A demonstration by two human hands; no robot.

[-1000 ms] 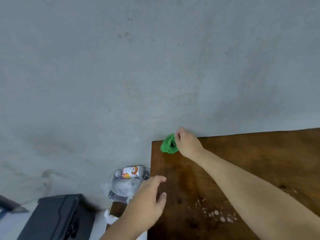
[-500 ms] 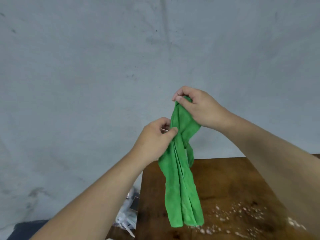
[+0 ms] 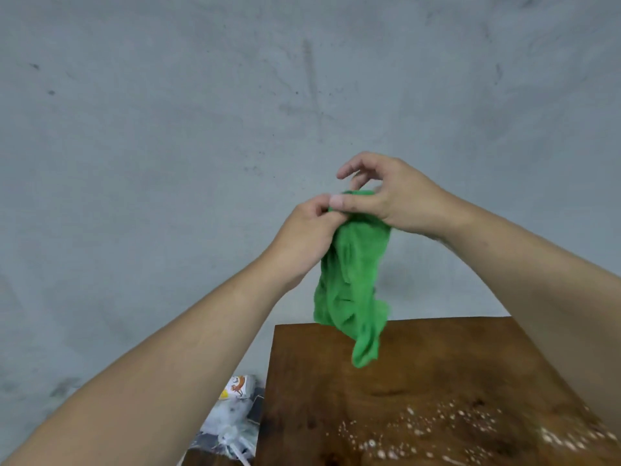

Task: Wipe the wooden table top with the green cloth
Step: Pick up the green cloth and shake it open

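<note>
Fingers (image 3: 337,200) of both hands on green cloth (image 3: 353,284) top

Grey concrete wall (image 3: 168,129) fills the view, scuffed and streaked with dark marks, evenly lit. Low down at its foot, a crumpled plastic bag (image 3: 228,428) and a small printed carton (image 3: 238,386).

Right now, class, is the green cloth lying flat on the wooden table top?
No: the green cloth hangs bunched in the air, pinched at its top by the left hand and right hand, above the wooden table top.
</note>
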